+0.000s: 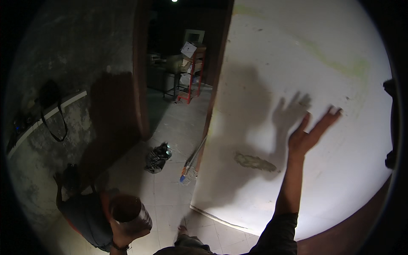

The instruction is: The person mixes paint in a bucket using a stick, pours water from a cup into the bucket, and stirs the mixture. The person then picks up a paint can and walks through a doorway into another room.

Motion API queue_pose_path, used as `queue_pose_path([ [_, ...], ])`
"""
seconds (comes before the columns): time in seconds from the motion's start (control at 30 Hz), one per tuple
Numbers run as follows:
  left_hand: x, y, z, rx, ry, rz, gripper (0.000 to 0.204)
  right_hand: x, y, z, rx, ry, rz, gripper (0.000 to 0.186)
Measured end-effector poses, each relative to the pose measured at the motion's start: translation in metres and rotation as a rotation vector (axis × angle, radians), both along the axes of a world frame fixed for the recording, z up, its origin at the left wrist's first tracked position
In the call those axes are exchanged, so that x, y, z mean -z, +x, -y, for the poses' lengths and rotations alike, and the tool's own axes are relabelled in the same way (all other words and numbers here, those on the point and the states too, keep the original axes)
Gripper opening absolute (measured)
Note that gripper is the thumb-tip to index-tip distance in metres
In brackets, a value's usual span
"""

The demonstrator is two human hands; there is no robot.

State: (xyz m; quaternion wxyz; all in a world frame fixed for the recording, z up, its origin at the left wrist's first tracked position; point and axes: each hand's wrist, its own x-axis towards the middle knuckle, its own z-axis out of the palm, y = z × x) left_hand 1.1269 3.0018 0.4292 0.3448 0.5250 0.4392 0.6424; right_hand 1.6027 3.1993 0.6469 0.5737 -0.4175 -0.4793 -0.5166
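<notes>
My left hand [123,233], low in the view, is wrapped round a dark brown cylindrical container [144,216] with an open top. What is inside it is too dark to make out. A dark band circles that wrist. On the right, my right hand [304,138] is raised before a large white panel [331,178], thumb and fingers apart. It casts a shadow on the panel; whether the fingertips touch it I cannot tell. To the lower left of this hand, a greyish-brown smear [256,162] marks the white surface.
Another person [87,216] is bent down at the lower left, near the stained wall [76,121]. A ledge [51,112] with a hanging black strap runs along it. A black plastic bag [158,158] and a broom [187,170] are by the doorway. Beyond stands a red-framed rack [196,76].
</notes>
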Motion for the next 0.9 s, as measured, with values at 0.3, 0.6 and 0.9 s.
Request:
queue_pose_path([
  [0.3,0.002,-0.034,-0.197,0.067,-0.109,-0.174,0.094,-0.004,-0.029,-0.081,0.234,-0.113,-0.166,0.07],
  [0.6,0.038,-0.067,-0.351,0.334,-0.672,0.214,0.081,0.042,-0.014,-0.125,0.424,-0.258,-0.071,0.066],
  [0.9,0.071,-0.103,-0.563,0.894,-0.868,0.675,0.075,0.086,-0.053,-0.17,0.133,-0.252,-0.519,0.076],
])
